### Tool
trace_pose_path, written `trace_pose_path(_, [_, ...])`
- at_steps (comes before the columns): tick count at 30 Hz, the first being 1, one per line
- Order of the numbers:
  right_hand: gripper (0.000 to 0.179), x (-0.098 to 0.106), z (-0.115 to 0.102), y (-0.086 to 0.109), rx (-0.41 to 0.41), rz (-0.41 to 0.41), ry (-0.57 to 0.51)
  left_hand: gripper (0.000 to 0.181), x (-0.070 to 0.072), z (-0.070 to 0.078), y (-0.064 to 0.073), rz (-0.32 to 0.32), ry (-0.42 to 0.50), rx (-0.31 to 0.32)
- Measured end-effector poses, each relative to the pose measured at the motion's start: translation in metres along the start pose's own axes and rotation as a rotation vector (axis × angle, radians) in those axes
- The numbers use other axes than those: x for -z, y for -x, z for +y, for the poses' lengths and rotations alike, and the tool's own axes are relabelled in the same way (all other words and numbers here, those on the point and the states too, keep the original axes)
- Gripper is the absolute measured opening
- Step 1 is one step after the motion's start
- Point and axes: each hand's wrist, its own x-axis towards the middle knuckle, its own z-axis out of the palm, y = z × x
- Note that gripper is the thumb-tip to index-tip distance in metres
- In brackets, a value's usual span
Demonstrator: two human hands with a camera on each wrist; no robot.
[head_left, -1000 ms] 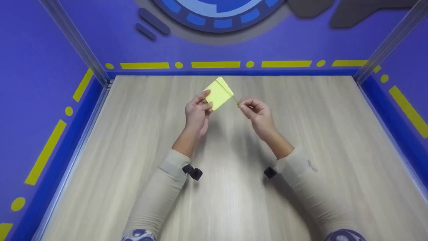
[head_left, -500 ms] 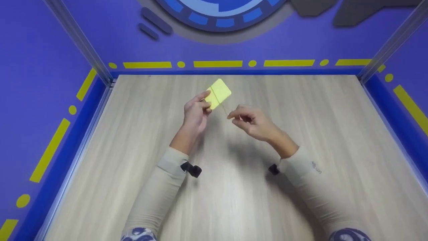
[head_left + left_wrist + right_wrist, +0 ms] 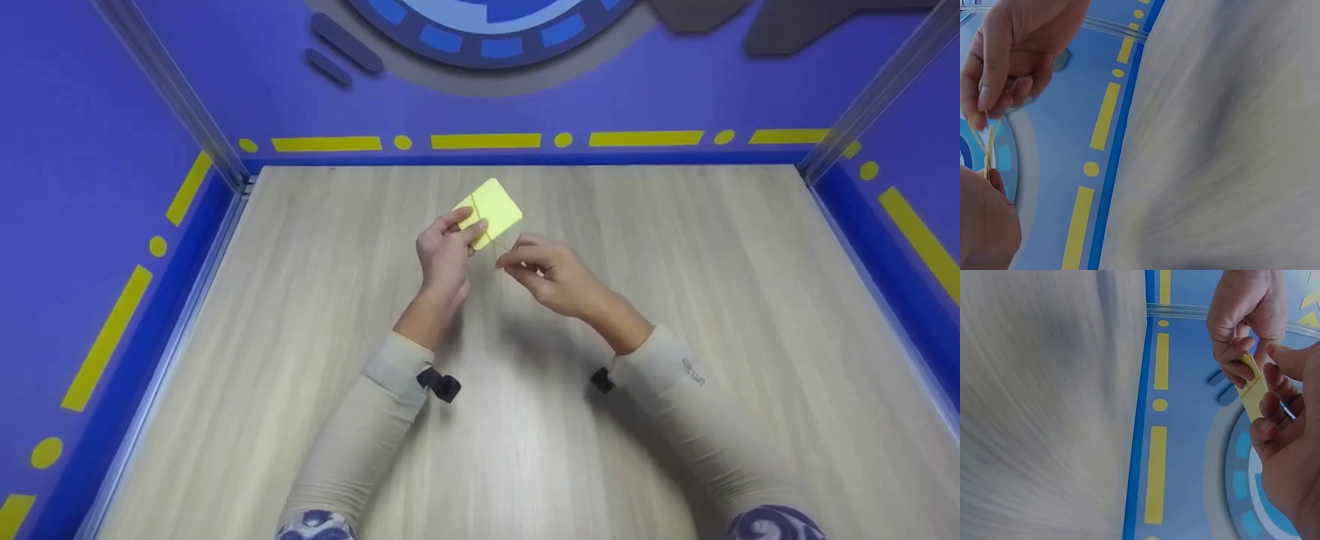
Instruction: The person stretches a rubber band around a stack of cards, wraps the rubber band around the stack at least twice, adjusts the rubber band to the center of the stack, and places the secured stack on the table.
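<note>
In the head view my left hand (image 3: 444,255) grips a yellow stack of cards or notes (image 3: 498,211) by its lower left part, thumb on the face. A thin rubber band (image 3: 979,139) runs across the stack near that thumb and stretches off its lower right edge. My right hand (image 3: 551,274) pinches the pulled-out end between thumb and fingertips, just right of the stack. Seen from the left wrist, the stack is edge-on and the band spreads into two strands up to the right fingers. The right wrist view shows the stack (image 3: 1253,404) between both hands.
Both hands are above a wood-grain table (image 3: 480,450). Blue walls with yellow markings (image 3: 486,141) enclose its back and sides, and metal posts (image 3: 169,97) stand at the corners. Each sleeve carries a small black camera mount (image 3: 439,384).
My right hand has moved left and down toward me, drawing the band from the stack's upper right end across to near the left thumb. The left hand keeps its grip, its thumb shifting slightly over the face.
</note>
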Motion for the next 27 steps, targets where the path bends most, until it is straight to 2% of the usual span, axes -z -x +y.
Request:
trace_pose_path(6, [0.016, 0.014, 0.006, 0.003, -0.153, 0.139, -0.291, 0.028, 0.010, 0.006, 0.002, -0.052, -0.037, -0.020])
trace_pose_path(10, [0.015, 0.020, 0.013, 0.001, -0.247, 0.215, -0.388, 0.028, 0.011, 0.008, 0.002, -0.108, -0.049, -0.022])
trace_pose_path(13, [0.018, 0.023, 0.018, 0.000, -0.272, 0.234, -0.442, 0.028, 0.011, 0.008, 0.001, -0.136, -0.031, -0.014])
trace_pose_path(16, [0.014, 0.028, 0.020, 0.000, -0.228, 0.144, -0.374, 0.029, 0.012, 0.008, 0.000, -0.155, -0.003, 0.000])
trace_pose_path(18, [0.015, 0.032, 0.018, 0.000, -0.158, 0.032, -0.246, 0.029, 0.013, 0.007, 0.000, -0.168, 0.016, 0.010])
trace_pose_path(20, [0.018, 0.034, 0.012, -0.002, -0.058, -0.083, -0.064, 0.029, 0.015, 0.005, 0.000, -0.176, 0.026, 0.022])
trace_pose_path(22, [0.020, 0.036, 0.003, -0.004, 0.028, -0.153, 0.088, 0.028, 0.015, 0.003, 0.000, -0.187, 0.019, 0.040])
trace_pose_path(23, [0.020, 0.037, -0.002, -0.005, 0.054, -0.171, 0.132, 0.028, 0.015, 0.002, 0.000, -0.201, 0.013, 0.051])
trace_pose_path(25, [0.020, 0.038, -0.009, -0.008, 0.069, -0.183, 0.143, 0.027, 0.015, 0.000, 0.000, -0.254, -0.013, 0.074])
trace_pose_path(27, [0.019, 0.039, -0.010, -0.011, 0.038, -0.148, 0.075, 0.027, 0.016, 0.000, 0.001, -0.329, -0.040, 0.088])
